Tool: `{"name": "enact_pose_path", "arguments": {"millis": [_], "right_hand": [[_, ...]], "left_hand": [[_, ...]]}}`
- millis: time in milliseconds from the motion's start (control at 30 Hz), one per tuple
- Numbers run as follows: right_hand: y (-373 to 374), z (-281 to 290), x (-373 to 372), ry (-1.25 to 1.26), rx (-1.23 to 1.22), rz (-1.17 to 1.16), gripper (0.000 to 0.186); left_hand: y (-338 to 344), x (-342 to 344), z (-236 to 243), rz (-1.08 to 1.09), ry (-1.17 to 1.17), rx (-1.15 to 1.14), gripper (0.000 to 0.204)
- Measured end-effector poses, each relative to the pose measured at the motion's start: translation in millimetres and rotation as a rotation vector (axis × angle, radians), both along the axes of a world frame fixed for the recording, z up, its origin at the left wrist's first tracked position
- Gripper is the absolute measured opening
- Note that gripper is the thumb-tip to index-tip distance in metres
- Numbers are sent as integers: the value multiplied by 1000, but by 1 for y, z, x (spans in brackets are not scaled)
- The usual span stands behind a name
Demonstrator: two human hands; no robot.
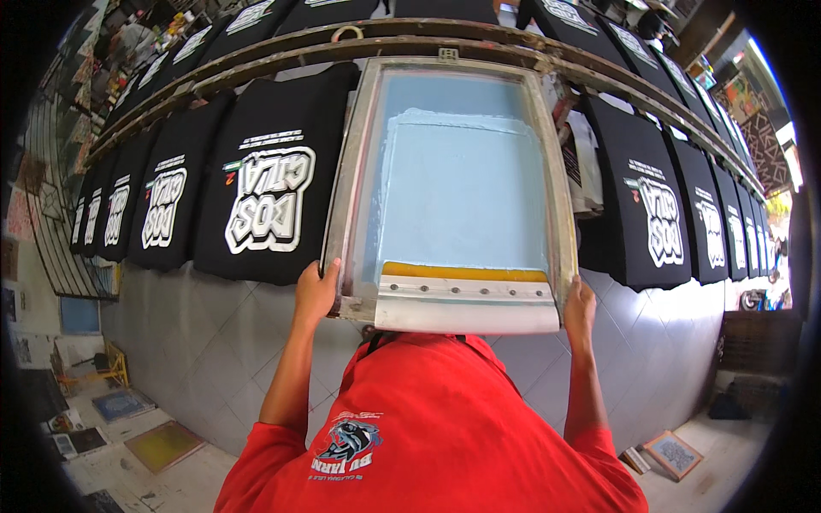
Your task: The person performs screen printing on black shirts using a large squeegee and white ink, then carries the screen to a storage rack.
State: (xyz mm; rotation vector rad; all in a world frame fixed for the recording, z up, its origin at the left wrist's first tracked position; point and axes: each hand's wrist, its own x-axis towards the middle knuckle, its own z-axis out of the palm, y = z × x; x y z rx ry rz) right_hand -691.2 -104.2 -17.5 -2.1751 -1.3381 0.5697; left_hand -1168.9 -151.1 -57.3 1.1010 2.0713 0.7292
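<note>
A screen-printing frame (352, 171) with a pale blue mesh fills the centre of the head view, with lighter blue ink spread over much of it. A squeegee (466, 303) with a yellow blade and metal bar lies across its near end. My left hand (316, 293) grips the frame's left side near the lower corner, fingers closed round the edge. My right hand (579, 301) grips the right side in the same way, a little below the squeegee's blade level. Black shirts with white prints (248, 128) lie on boards to the left and right of the frame.
Wooden rails (265, 60) run behind the frame, with more shirts (599, 47) beyond and a tape roll (346, 34) on them. A grey tiled floor (650, 359) lies below. Screens (162, 446) rest at the lower left, another (673, 455) at the lower right.
</note>
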Motion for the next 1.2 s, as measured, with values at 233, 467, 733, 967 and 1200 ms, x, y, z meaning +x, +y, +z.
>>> {"name": "enact_pose_path", "arguments": {"millis": [233,467,733,967,1200], "right_hand": [[-31,9,-110,2,-20,11,45],[-68,-41,-293,71,22,39,48],[-87,-52,-431,14,-31,76,48],[-71,-52,-465,-16,-69,50,51],[-58,-63,-462,-23,-54,49,53]], "left_hand": [[-26,-108,-11,23,-41,157,46],[-70,-295,-35,49,27,150,46],[-105,-426,-38,32,43,74,46],[-83,-459,-55,19,96,59,50],[-62,-463,-58,6,31,48,52]]}}
